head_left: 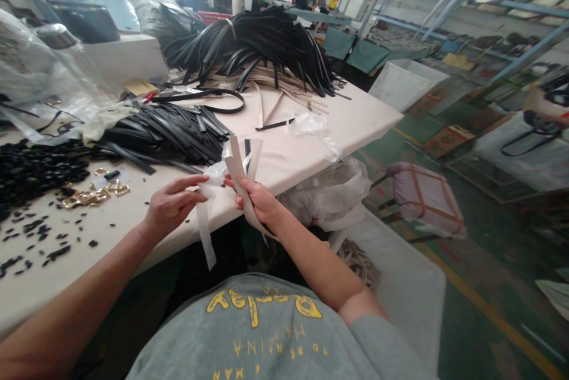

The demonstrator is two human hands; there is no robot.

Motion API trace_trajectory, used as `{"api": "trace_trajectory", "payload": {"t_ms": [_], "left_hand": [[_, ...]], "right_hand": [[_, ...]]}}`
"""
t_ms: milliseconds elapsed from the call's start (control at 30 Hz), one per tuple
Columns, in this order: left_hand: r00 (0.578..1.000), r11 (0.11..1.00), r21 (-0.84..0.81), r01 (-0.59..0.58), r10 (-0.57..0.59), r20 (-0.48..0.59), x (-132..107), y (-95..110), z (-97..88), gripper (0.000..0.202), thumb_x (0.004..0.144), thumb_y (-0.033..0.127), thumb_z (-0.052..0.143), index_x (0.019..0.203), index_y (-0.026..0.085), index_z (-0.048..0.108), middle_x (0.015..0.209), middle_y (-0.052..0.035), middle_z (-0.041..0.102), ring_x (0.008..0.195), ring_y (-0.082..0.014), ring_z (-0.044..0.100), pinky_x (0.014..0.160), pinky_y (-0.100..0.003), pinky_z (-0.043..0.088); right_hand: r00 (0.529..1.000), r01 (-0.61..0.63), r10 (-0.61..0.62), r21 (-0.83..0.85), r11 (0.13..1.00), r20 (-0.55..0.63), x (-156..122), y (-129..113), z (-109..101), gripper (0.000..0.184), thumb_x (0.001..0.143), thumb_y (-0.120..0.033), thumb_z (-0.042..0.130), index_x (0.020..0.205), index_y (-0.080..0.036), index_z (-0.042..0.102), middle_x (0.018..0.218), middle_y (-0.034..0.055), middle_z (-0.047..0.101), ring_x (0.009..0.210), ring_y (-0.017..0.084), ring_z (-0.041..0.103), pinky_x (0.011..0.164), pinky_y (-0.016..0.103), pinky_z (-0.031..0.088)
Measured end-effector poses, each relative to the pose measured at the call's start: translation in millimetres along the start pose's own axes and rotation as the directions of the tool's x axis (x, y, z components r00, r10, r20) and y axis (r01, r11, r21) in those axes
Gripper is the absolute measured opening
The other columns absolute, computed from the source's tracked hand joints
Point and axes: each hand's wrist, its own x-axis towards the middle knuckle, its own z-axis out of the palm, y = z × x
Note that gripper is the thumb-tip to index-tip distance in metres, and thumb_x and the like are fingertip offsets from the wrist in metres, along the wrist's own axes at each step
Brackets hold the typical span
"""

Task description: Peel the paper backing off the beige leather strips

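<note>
The right hand [259, 201] squeezes a long, flat beige strap [235, 160], likely so it won't slip. Just left of that grip, the left hand [173, 203] pinches a thin, cloudy plastic strip [205, 235], hanging down.

Can read "TO BE" and "MAN" in small yellow capitals, upside down on the shirt [275, 332], near. Can see a larger yellow word just beyond them, too warped to read surely. Can spot print on the carton [448, 140] at right, too blurred to read.
</note>
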Motion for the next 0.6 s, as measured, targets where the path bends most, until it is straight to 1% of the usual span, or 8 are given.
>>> {"api": "trace_trajectory", "payload": {"t_ms": [100, 200, 333, 433, 467, 533, 600], "left_hand": [[1.0, 0.999, 0.019, -0.031, 0.031, -0.001, -4, -1, -0.8, 0.024, 0.088, 0.024, 0.06, 0.069, 0.028, 0.074, 0.107, -0.0064, 0.078, 0.086, -0.0185, 0.073, 0.079, -0.031, 0.061], [1.0, 0.999, 0.049, -0.015, 0.015, 0.008, -6, 0, -4.5, 0.021, 0.088, 0.021, 0.061, 0.072, 0.026, 0.073, 0.109, -0.0064, 0.078, 0.089, -0.0184, 0.073, 0.082, -0.03, 0.06], [0.999, 0.986, 0.164, 0.029, -0.025, -0.027, -9, -6, -11.1, 0.017, 0.089, 0.017, 0.058, 0.082, 0.024, 0.072, 0.108, -0.0051, 0.078, 0.091, -0.0172, 0.073, 0.084, -0.03, 0.058], [0.996, 0.955, 0.285, 0.084, -0.08, -0.026, -8, -22, -20.7, 0.019, 0.09, 0.017, 0.054, 0.088, 0.022, 0.072, 0.108, -0.0051, 0.078, 0.092, -0.017, 0.073, 0.085, -0.031, 0.057], [0.992, 0.931, 0.343, 0.122, -0.12, -0.028, -6, -28, -26.1, 0.021, 0.091, 0.018, 0.052, 0.092, 0.021, 0.073, 0.112, -0.0062, 0.077, 0.096, -0.0179, 0.072, 0.088, -0.032, 0.057], [0.967, 0.842, 0.478, 0.251, -0.245, -0.075, 2, -40, -41.1, 0.029, 0.091, 0.021, 0.05, 0.11, 0.018, 0.072, 0.13, -0.0098, 0.07, 0.113, -0.0224, 0.068, 0.098, -0.038, 0.054], [0.911, 0.705, 0.587, 0.398, -0.378, -0.164, 13, -45, -60.1, 0.042, 0.09, 0.026, 0.051, 0.127, 0.014, 0.065, 0.145, -0.0128, 0.06, 0.132, -0.0291, 0.057, 0.11, -0.047, 0.045]], "right_hand": [[0.996, 0.008, 0.0, 0.091, 0.996, -0.09, 11, -2, 6, 0.023, 0.103, -0.03, 0.051, 0.112, -0.017, 0.068, 0.106, 0.0034, 0.069, 0.047, 0.002, 0.037, 0.042, 0.015, 0.038], [0.986, 0.048, -0.027, 0.123, 0.991, -0.164, 11, -7, 13, 0.02, 0.102, -0.024, 0.052, 0.104, -0.016, 0.069, 0.104, 0.0027, 0.07, 0.046, 0.002, 0.037, 0.041, 0.015, 0.038], [0.961, 0.13, -0.105, 0.083, 0.988, -0.256, 6, -15, 16, 0.016, 0.098, -0.022, 0.057, 0.097, -0.015, 0.071, 0.097, 0.003, 0.073, 0.045, 0.003, 0.037, 0.04, 0.018, 0.037], [0.947, 0.184, -0.173, 0.017, 0.983, -0.271, 4, -22, 14, 0.018, 0.097, -0.025, 0.058, 0.094, -0.014, 0.072, 0.09, 0.0035, 0.073, 0.044, 0.003, 0.038, 0.04, 0.019, 0.036], [0.945, 0.195, -0.191, -0.011, 0.981, -0.266, 3, -25, 13, 0.018, 0.097, -0.026, 0.059, 0.093, -0.014, 0.072, 0.089, 0.0037, 0.073, 0.044, 0.003, 0.038, 0.041, 0.02, 0.035], [0.939, 0.212, -0.221, -0.063, 0.975, -0.263, 0, -30, 11, 0.019, 0.096, -0.028, 0.06, 0.093, -0.014, 0.073, 0.091, 0.0042, 0.073, 0.045, 0.003, 0.038, 0.042, 0.02, 0.034], [0.929, 0.23, -0.254, -0.116, 0.966, -0.269, -5, -34, 11, 0.019, 0.095, -0.029, 0.061, 0.093, -0.014, 0.073, 0.093, 0.0043, 0.074, 0.045, 0.003, 0.038, 0.042, 0.02, 0.034]]}}
